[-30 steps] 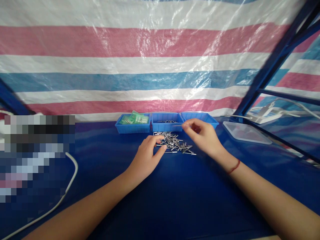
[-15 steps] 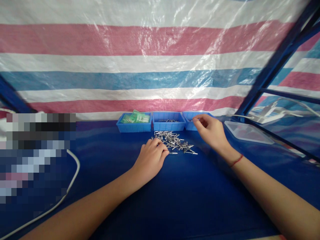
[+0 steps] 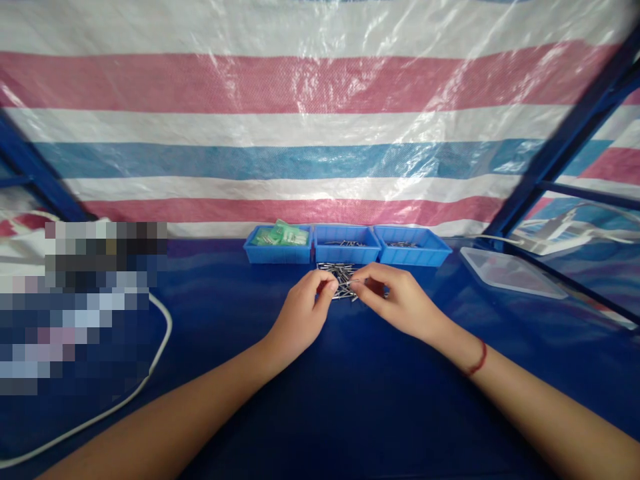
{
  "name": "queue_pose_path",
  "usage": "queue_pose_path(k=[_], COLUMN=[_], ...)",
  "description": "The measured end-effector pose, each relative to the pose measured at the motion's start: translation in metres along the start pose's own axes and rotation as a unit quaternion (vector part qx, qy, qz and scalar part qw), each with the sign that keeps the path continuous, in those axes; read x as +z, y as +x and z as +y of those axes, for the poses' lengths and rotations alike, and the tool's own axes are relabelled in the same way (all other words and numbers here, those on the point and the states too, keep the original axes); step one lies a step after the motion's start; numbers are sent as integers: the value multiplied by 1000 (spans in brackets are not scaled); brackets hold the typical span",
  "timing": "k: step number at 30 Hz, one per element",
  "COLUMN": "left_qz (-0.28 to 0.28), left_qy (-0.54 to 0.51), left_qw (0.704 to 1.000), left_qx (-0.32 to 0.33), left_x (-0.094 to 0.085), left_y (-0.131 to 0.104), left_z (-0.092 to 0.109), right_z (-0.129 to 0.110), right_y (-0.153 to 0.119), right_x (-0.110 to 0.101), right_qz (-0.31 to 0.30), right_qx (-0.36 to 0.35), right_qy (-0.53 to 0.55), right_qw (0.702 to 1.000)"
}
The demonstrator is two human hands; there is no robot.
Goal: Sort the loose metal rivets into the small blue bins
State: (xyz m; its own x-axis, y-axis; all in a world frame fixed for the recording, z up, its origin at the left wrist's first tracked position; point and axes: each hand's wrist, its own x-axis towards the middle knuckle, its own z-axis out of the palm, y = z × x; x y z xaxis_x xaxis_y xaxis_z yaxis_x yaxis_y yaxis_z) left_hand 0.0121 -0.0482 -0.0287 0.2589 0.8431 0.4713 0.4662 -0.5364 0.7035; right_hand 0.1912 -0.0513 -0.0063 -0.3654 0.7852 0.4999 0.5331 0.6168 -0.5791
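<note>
Silvery metal rivets (image 3: 341, 272) lie in a loose pile on the blue table. Along the pile's left edge, my left hand (image 3: 305, 303) is pinched closed; what its fingertips hold, if anything, is too small to name. My right hand (image 3: 400, 297) is at the right side of the pile, thumb and forefinger closed on a thin rivet (image 3: 354, 282) that points toward my left fingertips. Behind the pile stand three blue bins: the left bin (image 3: 279, 255) has green bags (image 3: 281, 234) in it, while the middle bin (image 3: 346, 255) and right bin (image 3: 415, 256) contain small metal pieces.
A clear plastic lid (image 3: 510, 272) lies at the right, near a blue metal frame (image 3: 545, 167). A white cable (image 3: 163, 340) curves over the table at the left, beside a blurred-out area. A striped plastic sheet (image 3: 300, 160) hangs behind the bins.
My right hand has moved from the right bin down and left to the pile, close to my left hand. My left hand has lifted slightly into a pinch. The view has shifted a little.
</note>
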Motion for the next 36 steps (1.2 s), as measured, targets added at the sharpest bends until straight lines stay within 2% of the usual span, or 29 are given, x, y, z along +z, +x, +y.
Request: queue_pose_path(k=[6, 10, 25, 28, 32, 36], left_qz=[17, 33, 43, 44, 32, -17], left_qy=[-159, -207, -192, -191, -187, -190], left_qw=[987, 977, 980, 980, 980, 980], left_qx=[-19, -40, -36, -43, -52, -54], left_x=[4, 4, 1, 0, 0, 3], left_y=[-1, -1, -1, 0, 1, 1], left_z=[2, 2, 5, 5, 4, 2], right_z=[0, 1, 1, 1, -3, -12], right_y=[0, 0, -2, -1, -1, -4], right_x=[1, 5, 13, 12, 9, 3], right_qz=[-27, -41, -35, -12, 60, 78], right_qx=[-1, 17, 45, 56, 57, -6], right_qy=[3, 37, 107, 105, 94, 46], right_qw=[1000, 998, 993, 993, 992, 996])
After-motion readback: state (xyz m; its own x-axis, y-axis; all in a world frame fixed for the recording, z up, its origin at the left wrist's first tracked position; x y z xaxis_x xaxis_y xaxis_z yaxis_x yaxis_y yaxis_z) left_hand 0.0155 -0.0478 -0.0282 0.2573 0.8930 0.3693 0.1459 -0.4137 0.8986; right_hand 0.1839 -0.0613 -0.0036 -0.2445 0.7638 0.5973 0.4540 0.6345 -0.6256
